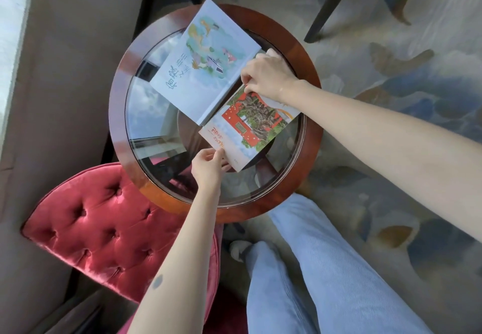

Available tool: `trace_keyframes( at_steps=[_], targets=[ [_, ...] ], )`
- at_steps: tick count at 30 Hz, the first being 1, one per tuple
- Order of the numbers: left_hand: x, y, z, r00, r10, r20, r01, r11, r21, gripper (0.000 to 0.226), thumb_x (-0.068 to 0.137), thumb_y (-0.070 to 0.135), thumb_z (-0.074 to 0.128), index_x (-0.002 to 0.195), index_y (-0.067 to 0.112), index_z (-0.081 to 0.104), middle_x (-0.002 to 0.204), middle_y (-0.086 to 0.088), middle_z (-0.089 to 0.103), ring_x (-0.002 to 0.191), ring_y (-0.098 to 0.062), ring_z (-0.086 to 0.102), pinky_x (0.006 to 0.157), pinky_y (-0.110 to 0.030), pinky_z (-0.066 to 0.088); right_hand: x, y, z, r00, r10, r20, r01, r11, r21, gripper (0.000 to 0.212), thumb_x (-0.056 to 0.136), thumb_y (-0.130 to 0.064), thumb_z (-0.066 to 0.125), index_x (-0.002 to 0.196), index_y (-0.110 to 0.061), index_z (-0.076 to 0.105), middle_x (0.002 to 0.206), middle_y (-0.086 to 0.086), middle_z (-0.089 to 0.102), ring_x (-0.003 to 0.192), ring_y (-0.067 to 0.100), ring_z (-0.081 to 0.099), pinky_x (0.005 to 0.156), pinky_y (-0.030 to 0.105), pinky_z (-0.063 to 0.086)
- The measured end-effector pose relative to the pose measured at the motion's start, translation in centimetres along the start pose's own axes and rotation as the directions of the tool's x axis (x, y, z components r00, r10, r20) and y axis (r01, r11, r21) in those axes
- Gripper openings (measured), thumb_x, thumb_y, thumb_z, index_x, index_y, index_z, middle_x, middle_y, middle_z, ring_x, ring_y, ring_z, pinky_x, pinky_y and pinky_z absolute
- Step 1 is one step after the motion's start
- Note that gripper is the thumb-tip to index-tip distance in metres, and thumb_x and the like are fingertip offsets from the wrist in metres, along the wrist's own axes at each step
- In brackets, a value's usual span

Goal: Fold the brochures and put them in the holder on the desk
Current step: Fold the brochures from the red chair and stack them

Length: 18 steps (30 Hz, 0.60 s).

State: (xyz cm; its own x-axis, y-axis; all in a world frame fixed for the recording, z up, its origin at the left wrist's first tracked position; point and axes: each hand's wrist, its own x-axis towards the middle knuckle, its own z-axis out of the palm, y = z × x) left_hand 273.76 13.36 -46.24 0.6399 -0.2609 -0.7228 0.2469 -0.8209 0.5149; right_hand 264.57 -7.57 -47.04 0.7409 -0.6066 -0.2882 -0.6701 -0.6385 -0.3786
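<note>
Brochure (247, 125) pinched at opposite corners — left hand (208, 166); right hand (266, 76).

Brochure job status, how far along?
Done: nothing visibly; no holder in view. In hand: the left hand and right hand pinch opposite ends of the red brochure on the round glass table. Left: the pale blue brochure lies next to it, and both need putting in a holder.

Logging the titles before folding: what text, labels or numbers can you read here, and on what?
Pale blue brochure: large dark brush characters, upside down to the camera; I cannot read them reliably.
Red-and-white brochure: orange script near its left corner, too small and blurred.
No other text, numbers or labels visible.
</note>
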Motion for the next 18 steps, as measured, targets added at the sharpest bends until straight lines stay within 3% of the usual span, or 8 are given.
trace_keyframes(
  at_steps=[7,10,12,14,16,17,18],
  targets=[
    [1.1,0.5,-0.1,0.996,0.078,0.051,-0.090,0.953,0.288,0.013,0.091,0.024,0.057,0.089,0.011,0.058,0.097,-0.006,0.070,0.062,-0.007,0.063,0.055,-0.016,0.048,-0.1,0.3,0.0,0.998,-0.057,0.039,0.060,0.994,-0.087,0.026,0.090,-0.032,0.055,0.104,-0.012,0.063,0.114,0.008,0.058,0.114,0.028,0.044,0.098,0.039,0.027],
    [1.1,0.6,0.0,0.988,0.135,0.077,-0.155,0.906,0.394,0.018,0.092,0.029,0.054,0.092,0.011,0.058,0.103,-0.007,0.068,0.076,-0.017,0.065,0.062,-0.022,0.047,-0.5,0.2,0.4,0.999,-0.045,0.014,0.047,0.990,-0.133,0.028,0.091,-0.034,0.053,0.106,-0.012,0.061,0.112,0.007,0.058,0.114,0.027,0.043,0.103,0.041,0.025],
    [0.6,0.5,0.0,0.977,0.215,-0.001,-0.186,0.845,0.502,0.026,0.094,0.032,0.049,0.103,0.009,0.056,0.110,-0.009,0.061,0.090,-0.022,0.059,0.070,-0.030,0.042,-1.2,-0.1,1.0,0.997,-0.037,-0.065,0.025,0.984,-0.178,0.029,0.092,-0.032,0.052,0.110,-0.011,0.060,0.112,0.009,0.057,0.114,0.028,0.045,0.109,0.044,0.023],
    [0.0,0.3,0.3,0.895,0.442,-0.056,-0.312,0.711,0.630,0.034,0.096,0.029,0.044,0.120,0.005,0.051,0.120,-0.014,0.053,0.105,-0.029,0.053,0.078,-0.035,0.041,-2.4,-0.5,2.0,0.979,-0.057,-0.194,0.027,0.987,-0.156,0.026,0.091,-0.024,0.052,0.110,-0.008,0.062,0.111,0.011,0.059,0.113,0.029,0.051,0.111,0.047,0.026],
    [-0.6,0.3,1.4,0.724,0.687,0.065,-0.502,0.460,0.733,0.043,0.097,0.021,0.042,0.133,-0.002,0.043,0.132,-0.022,0.048,0.121,-0.036,0.047,0.097,-0.041,0.040,-3.7,-1.3,3.4,0.953,-0.121,-0.277,0.090,0.988,-0.123,0.027,0.090,-0.020,0.050,0.109,-0.006,0.063,0.113,0.012,0.062,0.115,0.029,0.054,0.109,0.048,0.032],
    [-0.5,0.3,2.3,0.665,0.735,0.136,-0.561,0.371,0.740,0.046,0.098,0.018,0.039,0.137,-0.004,0.037,0.139,-0.024,0.043,0.129,-0.036,0.041,0.107,-0.042,0.033,-4.2,-1.7,4.2,0.947,-0.165,-0.275,0.138,0.984,-0.115,0.030,0.090,-0.021,0.049,0.112,-0.006,0.063,0.118,0.012,0.062,0.120,0.029,0.053,0.110,0.048,0.033],
    [-0.3,0.6,3.4,0.653,0.736,0.175,-0.588,0.348,0.730,0.048,0.098,0.017,0.036,0.141,-0.004,0.031,0.145,-0.023,0.036,0.136,-0.034,0.033,0.115,-0.042,0.024,-4.7,-2.2,5.0,0.946,-0.210,-0.248,0.187,0.976,-0.112,0.034,0.091,-0.021,0.047,0.117,-0.005,0.061,0.124,0.012,0.061,0.125,0.028,0.050,0.110,0.048,0.032]
  ],
)
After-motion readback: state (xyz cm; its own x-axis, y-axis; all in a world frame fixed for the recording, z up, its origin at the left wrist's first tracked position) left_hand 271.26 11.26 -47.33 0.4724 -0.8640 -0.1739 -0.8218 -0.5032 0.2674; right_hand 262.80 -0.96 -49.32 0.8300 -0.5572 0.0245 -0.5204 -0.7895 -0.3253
